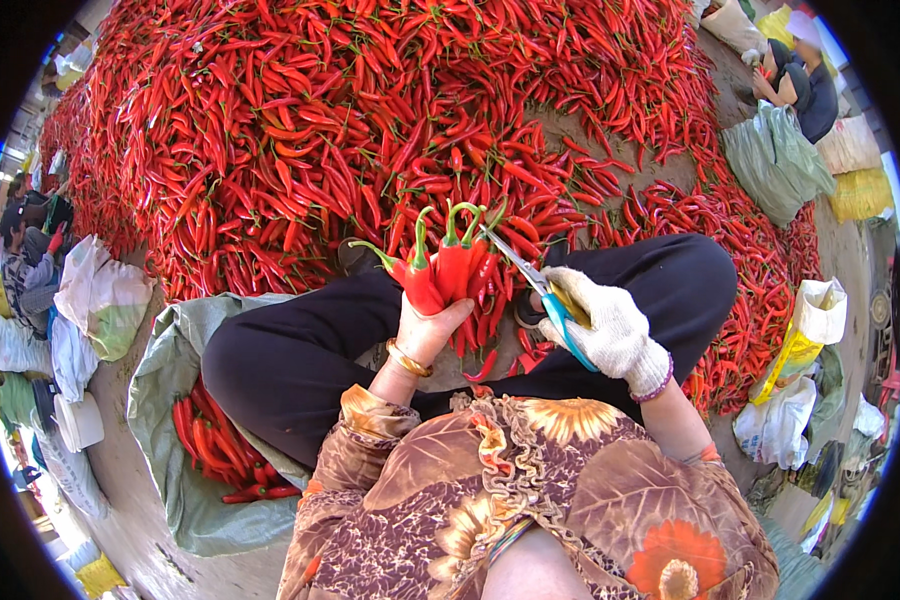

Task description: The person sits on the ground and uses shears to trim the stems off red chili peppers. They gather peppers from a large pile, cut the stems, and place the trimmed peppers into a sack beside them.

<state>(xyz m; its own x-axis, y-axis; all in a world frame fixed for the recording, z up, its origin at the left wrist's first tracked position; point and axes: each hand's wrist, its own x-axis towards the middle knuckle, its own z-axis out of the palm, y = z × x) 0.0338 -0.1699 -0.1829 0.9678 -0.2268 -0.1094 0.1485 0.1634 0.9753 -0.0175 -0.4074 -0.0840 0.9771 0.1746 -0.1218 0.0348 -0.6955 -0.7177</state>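
Note:
My bare left hand (432, 332) is closed round a small bunch of red chili peppers (450, 270), held upright with their green stems on top. In my right hand (606, 325), which wears a white knitted glove, is a pair of scissors (553, 300) with blue handles. The blades point up and left, their tips close beside the stems of the bunch. Whether the blades touch a stem I cannot tell. Just beyond my hands rises a large heap of red chili peppers (300, 130).
At my left knee lies an open green woven sack (160, 400) holding chili peppers (215, 440). More peppers spread by my right knee. Another person (805, 85) sits at the far right beside a green sack (778, 165); people (30, 250) sit at the left among white sacks (103, 295).

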